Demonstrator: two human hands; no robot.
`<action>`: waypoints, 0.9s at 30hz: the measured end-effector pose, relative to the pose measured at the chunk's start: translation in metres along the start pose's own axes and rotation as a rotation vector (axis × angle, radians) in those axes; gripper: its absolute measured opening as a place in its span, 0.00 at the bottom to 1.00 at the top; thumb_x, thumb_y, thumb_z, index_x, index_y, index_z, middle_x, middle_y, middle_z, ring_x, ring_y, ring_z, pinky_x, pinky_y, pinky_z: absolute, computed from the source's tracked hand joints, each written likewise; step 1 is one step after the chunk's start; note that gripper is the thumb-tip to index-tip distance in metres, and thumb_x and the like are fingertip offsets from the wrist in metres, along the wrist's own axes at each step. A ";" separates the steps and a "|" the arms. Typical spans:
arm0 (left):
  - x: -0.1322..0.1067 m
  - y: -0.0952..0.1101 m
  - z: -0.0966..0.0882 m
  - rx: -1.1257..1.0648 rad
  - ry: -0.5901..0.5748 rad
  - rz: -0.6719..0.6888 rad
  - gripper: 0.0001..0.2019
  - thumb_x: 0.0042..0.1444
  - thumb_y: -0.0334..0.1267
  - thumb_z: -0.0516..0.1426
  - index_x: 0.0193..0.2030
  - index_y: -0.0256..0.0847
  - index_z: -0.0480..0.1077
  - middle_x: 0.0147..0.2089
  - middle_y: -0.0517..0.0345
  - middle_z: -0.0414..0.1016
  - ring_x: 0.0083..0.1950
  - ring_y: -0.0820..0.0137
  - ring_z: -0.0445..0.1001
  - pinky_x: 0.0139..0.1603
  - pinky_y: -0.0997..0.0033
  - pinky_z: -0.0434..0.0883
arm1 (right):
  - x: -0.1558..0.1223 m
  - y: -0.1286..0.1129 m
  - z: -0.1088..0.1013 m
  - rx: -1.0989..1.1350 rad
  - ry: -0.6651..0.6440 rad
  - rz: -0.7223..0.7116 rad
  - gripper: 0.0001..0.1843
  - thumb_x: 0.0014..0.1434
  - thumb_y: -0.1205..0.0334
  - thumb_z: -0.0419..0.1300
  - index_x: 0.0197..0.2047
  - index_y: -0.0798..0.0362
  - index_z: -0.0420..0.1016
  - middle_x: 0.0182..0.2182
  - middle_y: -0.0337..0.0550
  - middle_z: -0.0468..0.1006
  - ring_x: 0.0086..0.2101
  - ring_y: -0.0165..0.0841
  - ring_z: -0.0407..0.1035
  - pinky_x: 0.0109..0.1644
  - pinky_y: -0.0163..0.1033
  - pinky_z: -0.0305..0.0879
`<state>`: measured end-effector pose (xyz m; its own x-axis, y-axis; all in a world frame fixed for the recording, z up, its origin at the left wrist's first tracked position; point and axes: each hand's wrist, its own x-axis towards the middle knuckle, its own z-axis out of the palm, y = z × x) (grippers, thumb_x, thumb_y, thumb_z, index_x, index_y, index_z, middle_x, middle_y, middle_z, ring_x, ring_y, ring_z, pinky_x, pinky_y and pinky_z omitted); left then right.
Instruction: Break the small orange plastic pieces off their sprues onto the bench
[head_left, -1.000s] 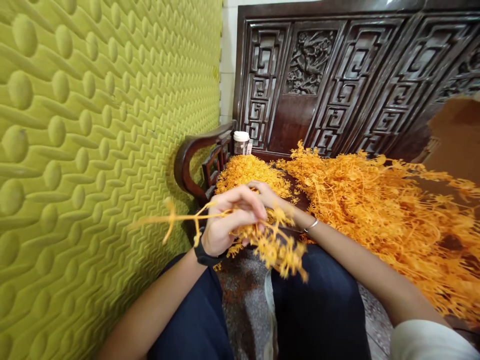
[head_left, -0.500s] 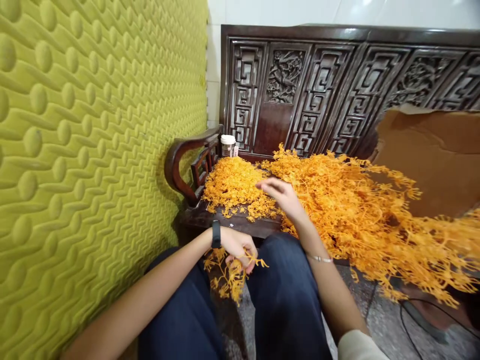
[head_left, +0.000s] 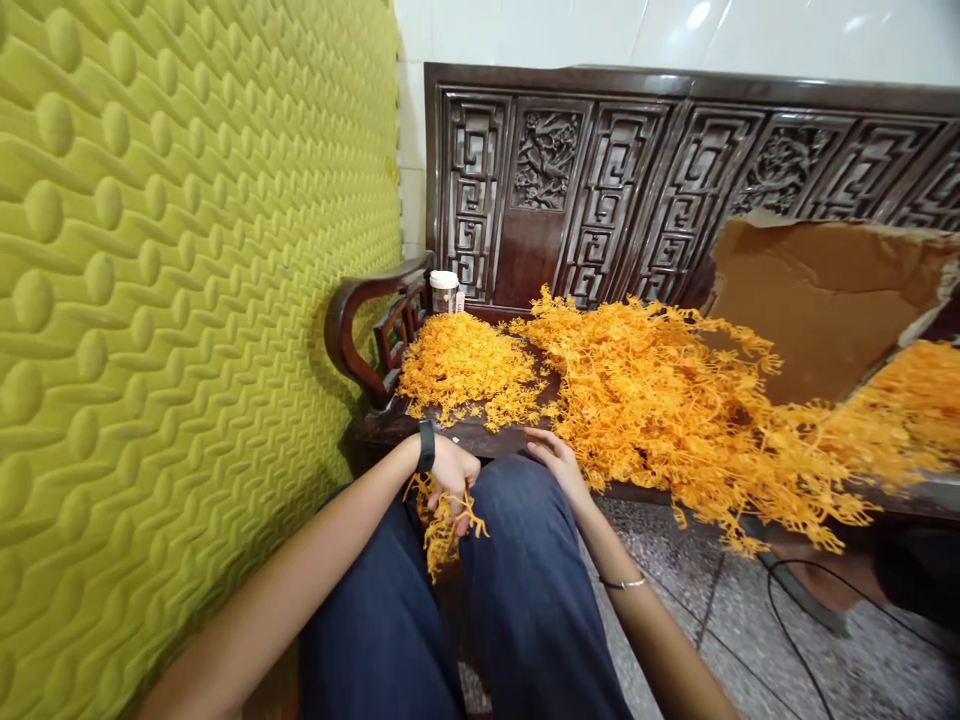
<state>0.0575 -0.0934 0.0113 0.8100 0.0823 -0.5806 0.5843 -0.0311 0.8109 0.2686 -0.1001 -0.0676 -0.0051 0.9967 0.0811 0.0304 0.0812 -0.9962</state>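
Over the gap between my knees, my left hand (head_left: 454, 468) is closed around a small bunch of orange plastic sprigs (head_left: 439, 540); thin branching ends stick out below and to the right of the fingers. My right hand (head_left: 561, 468) is open beside my right knee, fingers stretched toward the bench's front edge, with nothing seen in it. Just beyond it on the dark wooden bench (head_left: 491, 440) lies a low heap of short orange pieces (head_left: 469, 365). To the right spreads a much larger tangled pile of orange branched sprigs (head_left: 652, 400), partly hanging over the bench edge.
A white-lidded jar (head_left: 444, 290) stands in the bench corner by the curved armrest (head_left: 345, 330). A cardboard sheet (head_left: 817, 300) leans against the carved backrest (head_left: 536, 250). Yellow padded wall (head_left: 187, 300) rises on the left. A black cable (head_left: 776, 610) and another person's foot (head_left: 821, 585) are at lower right.
My right hand has moved down from above the low heap to the bench's front edge by my knee. My left hand still holds the sprigs. The view has shifted slightly to the right.
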 end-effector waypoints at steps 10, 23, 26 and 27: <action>0.004 -0.011 -0.006 -0.010 -0.008 -0.030 0.10 0.30 0.31 0.68 0.25 0.38 0.79 0.18 0.56 0.74 0.15 0.68 0.69 0.11 0.72 0.65 | 0.008 0.021 -0.001 0.036 0.031 0.112 0.19 0.38 0.54 0.64 0.35 0.52 0.77 0.42 0.51 0.78 0.49 0.46 0.69 0.56 0.51 0.60; -0.017 0.031 0.002 -0.146 0.305 0.252 0.22 0.35 0.42 0.68 0.39 0.34 0.75 0.29 0.51 0.78 0.28 0.66 0.76 0.24 0.70 0.75 | 0.028 -0.104 -0.001 -0.044 -0.386 0.026 0.16 0.41 0.53 0.65 0.33 0.54 0.79 0.35 0.46 0.81 0.39 0.38 0.74 0.49 0.44 0.65; -0.018 0.036 0.005 -0.230 0.599 0.396 0.21 0.39 0.44 0.66 0.40 0.35 0.73 0.30 0.53 0.76 0.29 0.70 0.75 0.24 0.74 0.73 | 0.034 -0.133 0.005 -0.165 -0.545 -0.101 0.13 0.44 0.55 0.63 0.32 0.53 0.79 0.32 0.43 0.80 0.36 0.36 0.73 0.44 0.41 0.67; -0.017 0.038 0.006 -0.257 0.704 0.439 0.21 0.40 0.44 0.66 0.40 0.34 0.72 0.30 0.53 0.76 0.30 0.71 0.74 0.23 0.75 0.72 | 0.037 -0.141 0.008 -0.230 -0.599 -0.155 0.12 0.45 0.55 0.63 0.31 0.53 0.79 0.31 0.42 0.80 0.34 0.35 0.73 0.41 0.40 0.67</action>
<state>0.0660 -0.1024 0.0514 0.6912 0.7158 -0.0998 0.1280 0.0146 0.9917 0.2562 -0.0750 0.0753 -0.5794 0.8053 0.1256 0.1970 0.2879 -0.9372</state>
